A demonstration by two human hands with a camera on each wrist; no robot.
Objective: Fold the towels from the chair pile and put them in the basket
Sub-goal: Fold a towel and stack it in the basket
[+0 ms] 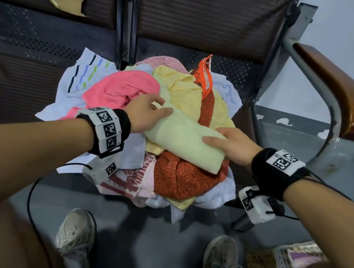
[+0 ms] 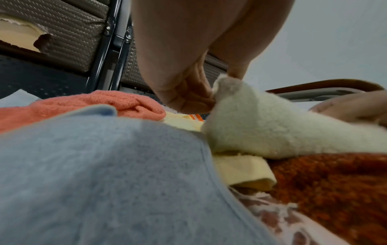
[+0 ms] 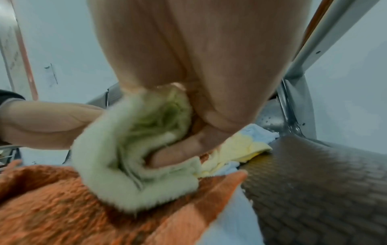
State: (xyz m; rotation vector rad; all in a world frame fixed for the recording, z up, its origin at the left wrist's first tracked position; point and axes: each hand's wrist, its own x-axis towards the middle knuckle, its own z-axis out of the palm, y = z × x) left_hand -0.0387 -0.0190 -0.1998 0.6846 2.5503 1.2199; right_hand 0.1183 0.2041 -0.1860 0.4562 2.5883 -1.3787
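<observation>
Sneakers [image 1: 77, 231] stand planted on the grey floor, and just beside the right foot sits a wicker basket [image 1: 263, 262]; something pale and purplish shows inside it, but the person's arm hides most of it, so I cannot say how many towels it holds. Up on the chair seat the heap is large: a rust-orange towel [image 1: 182, 176] at the near edge, a pink one [image 1: 120, 89] and a yellow one [image 1: 186, 92] farther back, striped white cloth at the far left. By my reckoning most of the job remains.

On top lies the pale green towel [image 1: 184, 138], already doubled into a long bundle. The left hand [image 1: 144, 111] pinches its far end, fingers curled on the fabric; the right hand [image 1: 231, 144] grips the near end. It looks one fold short of ready for the basket.

Only the head view shows the basket and the whole pile. The right wrist view alone reveals fingers [image 3: 180, 152] tucked inside the layers of the folded end, while the left wrist view shows the pinch on the raised corner [image 2: 225, 82].
</observation>
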